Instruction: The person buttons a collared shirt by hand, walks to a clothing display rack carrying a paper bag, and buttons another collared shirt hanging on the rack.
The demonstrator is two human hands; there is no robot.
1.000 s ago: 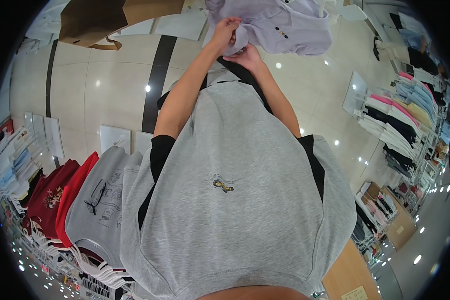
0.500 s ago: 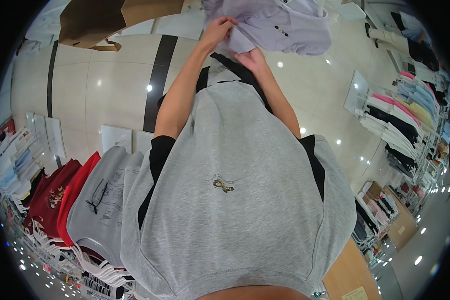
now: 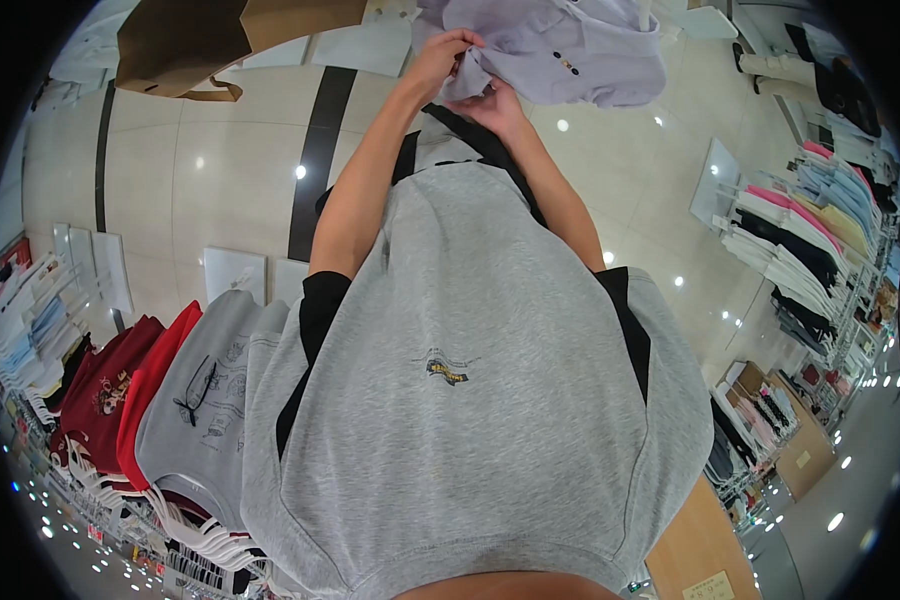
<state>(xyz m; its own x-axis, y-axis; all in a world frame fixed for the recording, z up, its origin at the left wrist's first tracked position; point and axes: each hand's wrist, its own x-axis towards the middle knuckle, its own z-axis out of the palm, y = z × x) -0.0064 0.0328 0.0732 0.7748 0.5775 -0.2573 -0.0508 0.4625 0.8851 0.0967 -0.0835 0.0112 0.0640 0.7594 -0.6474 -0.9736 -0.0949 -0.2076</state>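
dark red garment [image 3: 100, 400]: hangs far left among other clothes on white hangers [image 3: 210, 545]; no hand touches it.
brown paper bag [image 3: 185, 50]: at the upper edge, partly in view, apart from both hands.
left hand [image 3: 440, 65]: clamped on an edge of the lilac garment [image 3: 535, 60], fingers pinching the cloth.
gathered cloth [image 3: 472, 74]: bunched between the hands, which are close together; handling appears under way, since this part is neither smoothed nor released.
right hand [image 3: 498, 108]: just below the left, touching the same cloth; whether it pinches cannot be told.
lilac garment: upper middle, mostly right of the hands; its buttons [image 3: 566, 63] show and its body appears unfolded; how much handling is left cannot be judged.
racked clothes [image 3: 785, 240]: far right, well apart from the hands.
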